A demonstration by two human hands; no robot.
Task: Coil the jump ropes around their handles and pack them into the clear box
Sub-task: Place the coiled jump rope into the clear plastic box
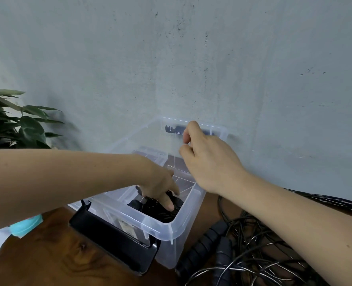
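Two bare hands work over a clear box (188, 219) on a wooden table (53, 263) set against a pale wall (212, 58). The left hand (160, 186) reaches down inside the box, fingers spread loosely and pressing on a coiled black jump rope (162, 213) that lies on the box floor directly beneath the fingertips. Whether the hand grips the rope or only rests on it cannot be told. The right hand (210, 159) hovers above the box's far rim, fingers curled narrow into a loose fist, with nothing visibly held. Below the right forearm, just beside the box, loose black jump ropes (259, 250) lie tangled with their ribbed handles (208, 242). A black latch (113, 238) hangs open below the left hand. A leafy plant (10, 120) stands beyond the left forearm.
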